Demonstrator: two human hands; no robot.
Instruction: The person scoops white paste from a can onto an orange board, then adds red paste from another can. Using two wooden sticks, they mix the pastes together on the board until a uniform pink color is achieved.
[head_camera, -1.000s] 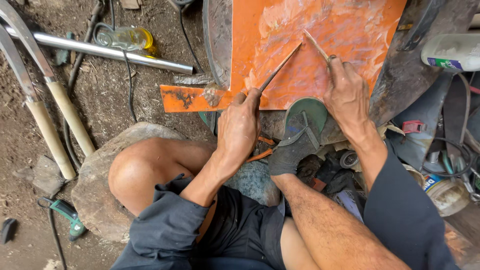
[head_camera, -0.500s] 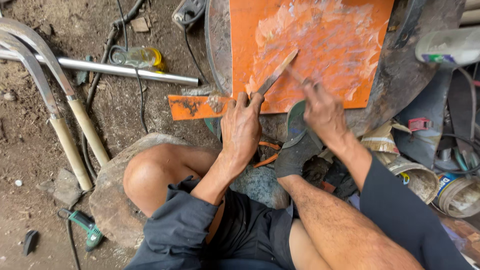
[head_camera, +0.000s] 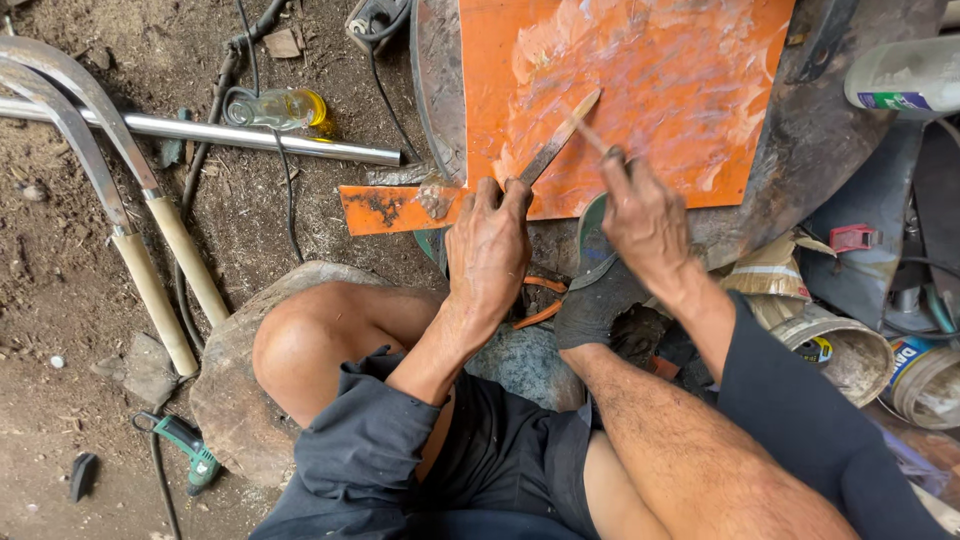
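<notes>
The person's left hand (head_camera: 488, 245) lay palm down at the lower edge of the orange panel (head_camera: 640, 100), its fingers curled forward onto that edge and pinching the near end of a flat metal blade (head_camera: 558, 140). The right hand (head_camera: 645, 222) sat just right of it at the same edge, closed into a loose fist around a thin stick (head_camera: 583, 130) pointing up onto the panel. Both forearms ran down and away from the panel, the 2 dark sleeves pushed up past the elbows, the left knee bent and bare below the panel's lower left corner.
</notes>
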